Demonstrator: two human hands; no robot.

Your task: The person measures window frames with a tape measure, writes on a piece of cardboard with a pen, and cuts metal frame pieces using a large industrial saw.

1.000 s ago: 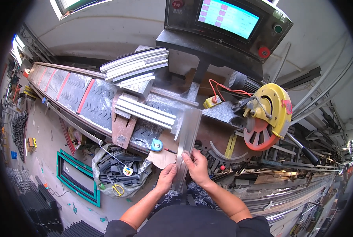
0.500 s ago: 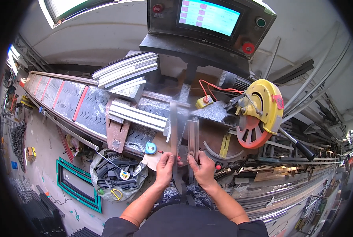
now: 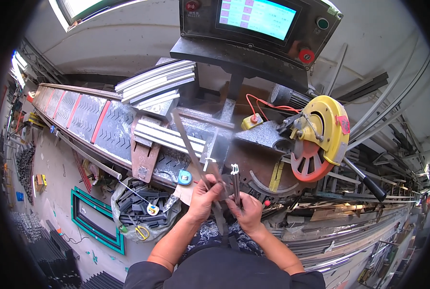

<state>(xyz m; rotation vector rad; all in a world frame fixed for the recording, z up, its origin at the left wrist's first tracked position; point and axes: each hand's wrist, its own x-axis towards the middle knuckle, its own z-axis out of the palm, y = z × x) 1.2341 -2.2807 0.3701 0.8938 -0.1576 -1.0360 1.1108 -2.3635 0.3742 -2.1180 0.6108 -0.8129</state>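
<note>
My left hand is closed around a long thin grey metal strip, which tilts up and to the left. Just right of the strip, a shorter profile piece is blurred by motion; I cannot tell which hand bears it. In my right hand is a slim metal profile, upright, its grooved cut end facing up. Both hands are close together in front of the machine bed. A blue tape measure rests on the bed's near edge, left of my left hand.
White profiles lie on the bed, with another stack behind. At right stands a yellow cutting saw with an orange guard and black handle. A control panel hangs above. A bag of dark offcuts sits at lower left.
The metal strip in my left hand has swung from near upright to leaning left. The profile in my right hand has come lower, its cut end now showing.
</note>
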